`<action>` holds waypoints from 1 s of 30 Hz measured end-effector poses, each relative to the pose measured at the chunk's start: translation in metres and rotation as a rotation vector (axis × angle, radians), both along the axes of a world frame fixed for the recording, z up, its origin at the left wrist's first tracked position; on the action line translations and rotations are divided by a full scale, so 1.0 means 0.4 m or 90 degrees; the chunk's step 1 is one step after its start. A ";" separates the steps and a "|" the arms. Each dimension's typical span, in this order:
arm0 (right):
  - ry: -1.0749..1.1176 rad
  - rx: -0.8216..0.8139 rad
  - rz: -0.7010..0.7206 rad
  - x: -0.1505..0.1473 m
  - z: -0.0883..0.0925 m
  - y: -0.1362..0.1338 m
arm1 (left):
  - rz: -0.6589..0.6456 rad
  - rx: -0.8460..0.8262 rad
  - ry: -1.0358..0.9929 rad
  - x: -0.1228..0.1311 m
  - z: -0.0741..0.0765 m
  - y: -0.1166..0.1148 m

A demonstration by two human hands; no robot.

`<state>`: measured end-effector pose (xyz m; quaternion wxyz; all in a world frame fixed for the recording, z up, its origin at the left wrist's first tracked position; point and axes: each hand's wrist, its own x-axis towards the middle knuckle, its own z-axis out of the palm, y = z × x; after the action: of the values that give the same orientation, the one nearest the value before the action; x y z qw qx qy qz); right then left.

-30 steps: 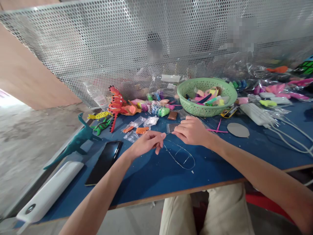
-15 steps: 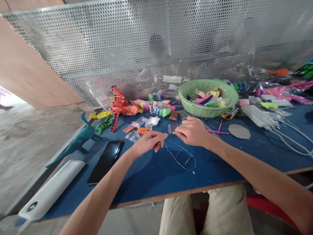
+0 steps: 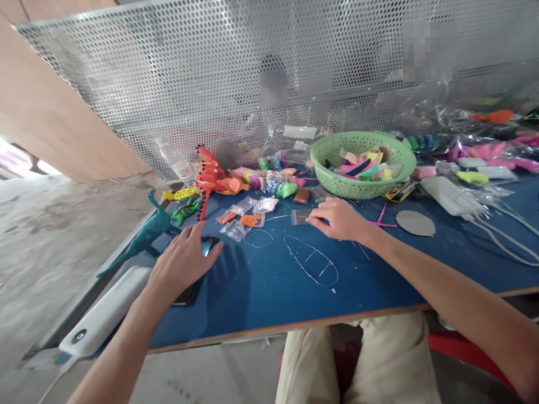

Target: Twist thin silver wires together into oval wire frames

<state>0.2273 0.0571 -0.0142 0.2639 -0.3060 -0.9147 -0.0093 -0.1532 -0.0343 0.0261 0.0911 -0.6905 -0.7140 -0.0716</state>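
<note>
My left hand (image 3: 185,255) hovers over the dark phone (image 3: 191,292), fingers spread and nothing in them. My right hand (image 3: 337,219) is closed in a pinch at the small clear plastic bag (image 3: 300,217). A thin pale wire (image 3: 278,217) appears to run leftward from its fingertips; the exact hold is hard to see. A small wire ring (image 3: 258,246) lies left of there. Between the hands, a larger leaf-shaped wire loop (image 3: 309,276) with two short cross pieces rests flat on the blue table (image 3: 269,303).
Orange pieces in clear bags (image 3: 251,220) and a brown block (image 3: 301,196) lie farther back. A green basket (image 3: 362,188) holds colourful pieces. Toy dinosaurs (image 3: 145,235) and a white power bank (image 3: 105,314) are at left; a grey oval (image 3: 415,223) and a white cabled block (image 3: 446,196) at right.
My left hand has let go at the fingertips of my right hand and swung left over the phone, opening. The leaf-shaped loop stays on the table; the small ring now shows.
</note>
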 end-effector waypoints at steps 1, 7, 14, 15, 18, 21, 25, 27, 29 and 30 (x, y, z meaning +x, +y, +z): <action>0.000 -0.006 0.005 -0.001 0.000 0.000 | 0.034 -0.017 0.036 -0.028 -0.017 -0.019; -0.003 -0.032 0.033 -0.010 -0.007 -0.003 | 0.129 -0.159 0.069 -0.078 -0.068 -0.080; 0.005 -0.045 0.040 -0.005 -0.004 -0.005 | 0.194 -0.085 0.065 -0.027 -0.065 -0.066; 0.005 -0.046 0.041 -0.004 -0.002 -0.005 | 0.197 -0.074 0.063 -0.024 -0.065 -0.064; 0.006 -0.042 0.041 -0.002 0.000 -0.007 | 0.195 -0.062 0.059 -0.021 -0.066 -0.060; 0.014 -0.045 0.046 -0.002 0.001 -0.009 | 0.200 -0.086 0.056 -0.024 -0.060 -0.056; 0.030 -0.062 0.062 -0.001 0.003 -0.009 | 0.206 -0.154 0.056 0.000 -0.029 -0.052; 0.035 -0.070 0.070 -0.001 0.003 -0.007 | 0.173 -0.116 0.061 0.039 -0.006 -0.045; 0.044 -0.073 0.074 0.000 0.001 -0.005 | 0.096 -0.036 0.027 0.093 0.016 -0.028; 0.051 -0.071 0.074 0.001 0.000 -0.003 | 0.056 -0.032 0.001 0.124 0.025 -0.016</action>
<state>0.2275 0.0559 -0.0143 0.2828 -0.2671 -0.9186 0.0693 -0.1035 -0.0405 0.0363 0.0776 -0.6605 -0.7452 -0.0488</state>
